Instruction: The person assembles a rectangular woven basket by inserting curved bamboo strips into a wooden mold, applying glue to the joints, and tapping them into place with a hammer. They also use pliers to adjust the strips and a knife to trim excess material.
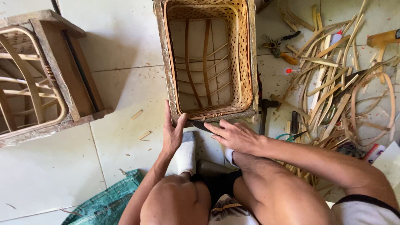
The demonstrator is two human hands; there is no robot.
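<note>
Down on the white tiled floor (125, 46), a rectangular woven rattan basket set in a rough wooden frame (208, 58) stands upright with its open mouth facing up, its far end cut off by the top edge of the view. Its near rim lies just ahead of the person's white-socked feet (186, 152).

To the left of the basket the floor offers broad open room, marked only by a few small wood chips (137, 114), until a second wooden-framed rattan basket (41, 71) fills the far left edge. A green woven sack (108, 202) covers the near floor beside the left knee. To the right, movement is crowded: a tangled heap of pale rattan strips (341, 79) spreads to the right edge, with orange-handled pliers (279, 48) and a dark-handled tool (294, 123) among them, and a dark hammer-like tool (263, 112) just beside the basket's near right corner.

The left hand (173, 133) stands on edge at the basket's near left corner, palm against the frame, fingers straight and thumb spread onto the rim; its grip is released, pressing rather than clasping. The right hand (235, 135) lies flat, fingers extended leftward along the near rim, over a dark blade-like piece (202, 125); whether its grip closes on that piece cannot be told.
</note>
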